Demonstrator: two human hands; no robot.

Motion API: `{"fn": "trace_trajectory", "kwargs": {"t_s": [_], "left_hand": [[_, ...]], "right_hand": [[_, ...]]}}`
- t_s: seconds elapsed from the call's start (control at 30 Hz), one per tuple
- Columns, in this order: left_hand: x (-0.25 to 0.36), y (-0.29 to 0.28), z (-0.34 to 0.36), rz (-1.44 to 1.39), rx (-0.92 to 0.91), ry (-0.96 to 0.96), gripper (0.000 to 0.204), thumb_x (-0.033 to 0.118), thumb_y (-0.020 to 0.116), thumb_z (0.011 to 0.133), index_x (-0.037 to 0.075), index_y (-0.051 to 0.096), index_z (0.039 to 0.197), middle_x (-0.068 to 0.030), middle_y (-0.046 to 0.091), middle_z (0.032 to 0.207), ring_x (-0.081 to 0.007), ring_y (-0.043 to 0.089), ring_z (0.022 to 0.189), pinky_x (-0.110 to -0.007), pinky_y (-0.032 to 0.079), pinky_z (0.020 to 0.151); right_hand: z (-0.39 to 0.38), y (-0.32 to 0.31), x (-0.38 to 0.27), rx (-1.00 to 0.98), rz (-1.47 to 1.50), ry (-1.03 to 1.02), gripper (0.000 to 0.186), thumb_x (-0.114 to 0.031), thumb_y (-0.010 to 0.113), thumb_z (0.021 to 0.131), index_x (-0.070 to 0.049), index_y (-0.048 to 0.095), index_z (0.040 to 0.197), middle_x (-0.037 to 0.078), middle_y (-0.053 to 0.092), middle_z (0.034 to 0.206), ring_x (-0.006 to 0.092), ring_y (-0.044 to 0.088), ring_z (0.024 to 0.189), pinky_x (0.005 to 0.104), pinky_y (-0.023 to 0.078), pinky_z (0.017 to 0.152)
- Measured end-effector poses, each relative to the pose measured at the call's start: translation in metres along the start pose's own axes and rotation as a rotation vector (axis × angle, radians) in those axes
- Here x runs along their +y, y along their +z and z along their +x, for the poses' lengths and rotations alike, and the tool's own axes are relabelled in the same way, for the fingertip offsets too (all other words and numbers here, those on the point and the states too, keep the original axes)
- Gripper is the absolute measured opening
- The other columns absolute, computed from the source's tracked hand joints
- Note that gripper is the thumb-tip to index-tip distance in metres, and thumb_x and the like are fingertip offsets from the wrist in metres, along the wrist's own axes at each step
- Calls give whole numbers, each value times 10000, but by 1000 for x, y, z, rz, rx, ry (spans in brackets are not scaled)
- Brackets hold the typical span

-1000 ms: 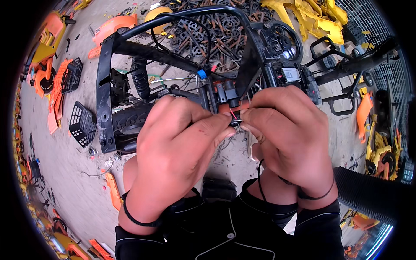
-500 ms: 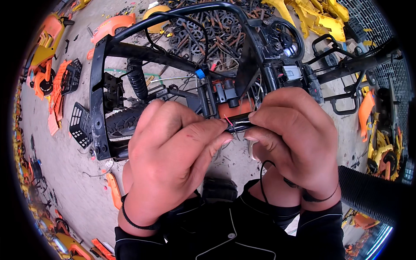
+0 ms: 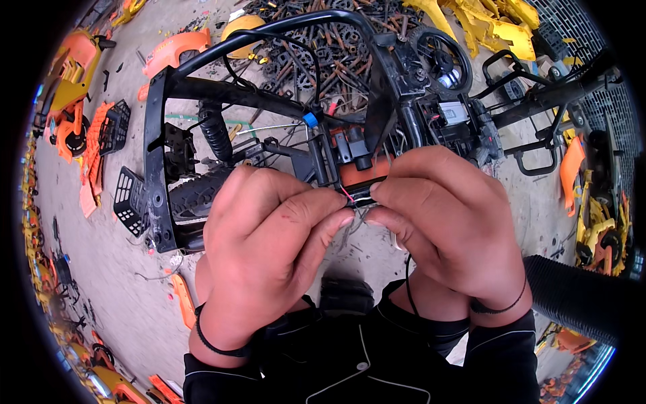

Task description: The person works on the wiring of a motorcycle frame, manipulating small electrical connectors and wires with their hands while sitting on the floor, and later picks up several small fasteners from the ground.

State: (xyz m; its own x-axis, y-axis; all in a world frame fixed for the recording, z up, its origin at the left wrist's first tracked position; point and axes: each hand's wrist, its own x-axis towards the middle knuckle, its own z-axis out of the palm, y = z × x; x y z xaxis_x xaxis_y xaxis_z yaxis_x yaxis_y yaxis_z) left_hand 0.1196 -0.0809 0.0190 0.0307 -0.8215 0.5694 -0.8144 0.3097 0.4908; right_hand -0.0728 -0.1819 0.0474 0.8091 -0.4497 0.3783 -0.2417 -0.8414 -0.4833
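Note:
My left hand is closed, with thumb and forefinger pinched at the end of a thin red wire. Facing it, my right hand is closed in a similar pinch on a short pale wire. The fingertips are close together but apart, and most of what they grip is hidden. Below my right hand hangs a black cable. Just beyond the fingers lies a black metal vehicle frame, with an orange panel and a blue connector on it.
A black tyre and a coil shock absorber are inside the frame. Past it lies a heap of rusty metal parts. Yellow plastic panels are at the far right. A ribbed black hose is by my right forearm.
Both hands have shifted slightly left, and their fingertips are a little nearer each other. The pinches stay closed. The view has shifted slightly.

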Motion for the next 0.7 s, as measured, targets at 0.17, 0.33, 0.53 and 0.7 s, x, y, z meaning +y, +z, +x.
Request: {"fn": "trace_trajectory", "kwargs": {"t_s": [0.17, 0.33, 0.53, 0.7], "left_hand": [[3, -1, -2, -5, -10, -33, 236, 73, 843, 698, 70, 734, 907, -45, 612, 818, -218, 563, 726, -328, 444, 636], [6, -1, -1, -4, -2, -37, 226, 66, 840, 695, 67, 737, 896, -45, 611, 810, -217, 563, 722, -328, 441, 637], [5, 1, 0, 16, 2, -26, 218, 62, 836, 689, 68, 728, 878, -41, 602, 778, -223, 555, 695, -336, 433, 614], [10, -1, 1, 20, -32, -75, 205, 40, 836, 692, 59, 726, 863, -53, 624, 796, -216, 555, 723, -323, 434, 651]], "right_hand": [[-2, -3, -10, -66, -18, 88, 280, -31, 799, 697, -5, 690, 954, 128, 642, 1006, 249, 661, 743, 325, 535, 603], [-8, 1, -4, -11, -88, -21, 280, -14, 755, 700, -7, 725, 978, 105, 655, 973, 228, 662, 758, 309, 536, 591], [-7, 7, -1, 41, -162, -110, 278, -31, 746, 672, -5, 735, 948, 88, 654, 926, 246, 647, 734, 311, 534, 588], [-6, 7, 2, 60, -121, -137, 292, -35, 746, 665, 8, 729, 953, 89, 644, 908, 242, 638, 725, 320, 537, 593]]}}
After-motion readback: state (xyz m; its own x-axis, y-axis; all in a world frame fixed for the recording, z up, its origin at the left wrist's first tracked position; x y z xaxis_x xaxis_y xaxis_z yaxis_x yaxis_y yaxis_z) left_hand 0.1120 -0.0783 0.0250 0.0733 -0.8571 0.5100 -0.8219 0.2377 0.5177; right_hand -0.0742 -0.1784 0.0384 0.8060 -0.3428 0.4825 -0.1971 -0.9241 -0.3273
